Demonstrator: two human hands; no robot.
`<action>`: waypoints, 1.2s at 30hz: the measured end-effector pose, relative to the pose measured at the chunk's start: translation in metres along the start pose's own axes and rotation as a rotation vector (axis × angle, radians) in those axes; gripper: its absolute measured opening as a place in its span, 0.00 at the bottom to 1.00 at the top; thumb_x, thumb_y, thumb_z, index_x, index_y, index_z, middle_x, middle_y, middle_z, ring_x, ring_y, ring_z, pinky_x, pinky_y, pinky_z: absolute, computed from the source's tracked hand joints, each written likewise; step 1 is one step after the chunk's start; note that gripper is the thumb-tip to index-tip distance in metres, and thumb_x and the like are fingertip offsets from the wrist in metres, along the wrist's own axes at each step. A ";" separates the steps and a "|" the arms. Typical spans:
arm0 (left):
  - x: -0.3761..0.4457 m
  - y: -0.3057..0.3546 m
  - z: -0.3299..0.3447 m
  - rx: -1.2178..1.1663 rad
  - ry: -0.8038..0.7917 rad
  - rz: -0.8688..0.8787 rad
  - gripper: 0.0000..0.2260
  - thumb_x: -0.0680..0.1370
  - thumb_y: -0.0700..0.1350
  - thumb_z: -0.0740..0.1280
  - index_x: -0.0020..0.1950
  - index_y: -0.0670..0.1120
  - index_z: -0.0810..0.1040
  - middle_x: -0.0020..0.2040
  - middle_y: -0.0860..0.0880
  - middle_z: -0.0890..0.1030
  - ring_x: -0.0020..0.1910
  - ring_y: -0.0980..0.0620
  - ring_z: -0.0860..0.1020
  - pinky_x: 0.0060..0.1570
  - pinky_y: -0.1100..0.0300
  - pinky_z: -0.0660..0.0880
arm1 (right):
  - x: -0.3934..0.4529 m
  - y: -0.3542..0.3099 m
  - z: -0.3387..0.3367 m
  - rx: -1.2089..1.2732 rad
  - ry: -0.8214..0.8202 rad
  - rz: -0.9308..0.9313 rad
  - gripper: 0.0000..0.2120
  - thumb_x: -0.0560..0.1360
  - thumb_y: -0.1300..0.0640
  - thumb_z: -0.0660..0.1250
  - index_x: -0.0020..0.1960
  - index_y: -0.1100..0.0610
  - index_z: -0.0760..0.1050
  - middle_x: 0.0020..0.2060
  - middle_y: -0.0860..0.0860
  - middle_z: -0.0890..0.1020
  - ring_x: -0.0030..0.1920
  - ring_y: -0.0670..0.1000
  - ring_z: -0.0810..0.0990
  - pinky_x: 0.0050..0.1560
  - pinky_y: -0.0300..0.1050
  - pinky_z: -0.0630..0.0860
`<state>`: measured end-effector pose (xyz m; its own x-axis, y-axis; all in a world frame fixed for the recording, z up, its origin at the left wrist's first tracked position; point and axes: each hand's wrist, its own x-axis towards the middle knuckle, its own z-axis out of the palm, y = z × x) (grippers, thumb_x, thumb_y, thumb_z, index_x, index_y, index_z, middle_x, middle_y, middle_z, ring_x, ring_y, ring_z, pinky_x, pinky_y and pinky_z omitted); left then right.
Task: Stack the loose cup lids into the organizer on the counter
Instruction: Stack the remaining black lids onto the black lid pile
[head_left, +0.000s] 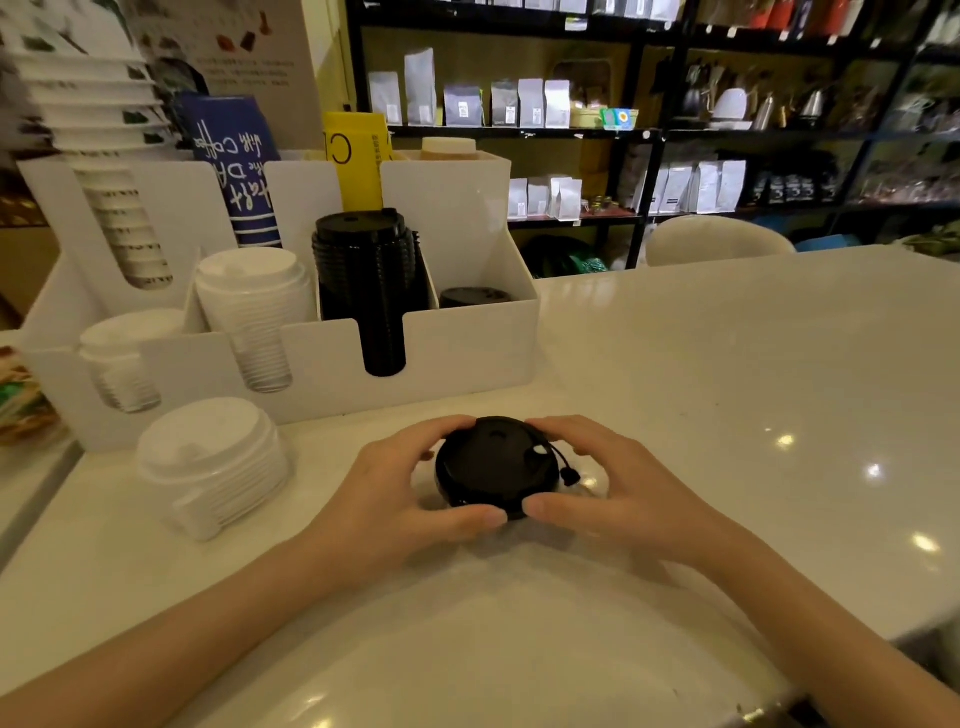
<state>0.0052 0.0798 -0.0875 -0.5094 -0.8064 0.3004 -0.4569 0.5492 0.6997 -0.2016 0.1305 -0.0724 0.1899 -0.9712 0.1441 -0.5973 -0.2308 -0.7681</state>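
Note:
A short stack of black cup lids (493, 465) rests on the white counter in front of me. My left hand (400, 499) cups its left side and my right hand (608, 488) cups its right side, thumbs meeting at the near edge. Behind it stands the white organizer (457, 343). Its front slots hold two stacks of white lids (254, 306), a tall stack of black lids (371, 280) and a low black lid stack (475, 297) in the right slot. A loose stack of white lids (213, 462) lies tilted on the counter, left of my hands.
Paper cups (119, 208) and blue (234, 166) and yellow (358, 156) sleeves fill the organizer's back slots. The counter's edge (41, 499) drops off at the left. Shelves with bags and kettles stand behind the counter. A pale chair back (717, 241) shows beyond the far edge.

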 end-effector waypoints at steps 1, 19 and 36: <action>0.004 0.002 -0.004 -0.012 0.039 0.001 0.31 0.57 0.66 0.70 0.58 0.66 0.68 0.57 0.67 0.74 0.58 0.65 0.72 0.56 0.70 0.69 | 0.006 -0.003 -0.003 0.013 0.013 -0.004 0.23 0.63 0.43 0.69 0.57 0.34 0.69 0.58 0.35 0.75 0.60 0.35 0.70 0.57 0.31 0.66; 0.098 0.033 -0.098 -0.022 0.667 0.117 0.28 0.61 0.60 0.73 0.57 0.52 0.74 0.52 0.55 0.79 0.53 0.59 0.77 0.49 0.71 0.74 | 0.143 -0.076 -0.032 0.265 0.362 -0.338 0.18 0.71 0.47 0.65 0.60 0.48 0.72 0.57 0.46 0.77 0.60 0.46 0.74 0.61 0.54 0.74; 0.129 0.007 -0.106 0.178 0.652 -0.106 0.25 0.69 0.52 0.69 0.64 0.48 0.70 0.55 0.53 0.75 0.52 0.59 0.68 0.49 0.66 0.66 | 0.212 -0.065 -0.012 0.436 0.191 -0.339 0.16 0.79 0.55 0.53 0.41 0.38 0.74 0.42 0.38 0.79 0.44 0.32 0.76 0.46 0.25 0.71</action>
<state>0.0135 -0.0436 0.0245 0.0622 -0.7945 0.6041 -0.6216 0.4427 0.6462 -0.1325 -0.0608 0.0154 0.1466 -0.8503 0.5054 -0.1438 -0.5238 -0.8396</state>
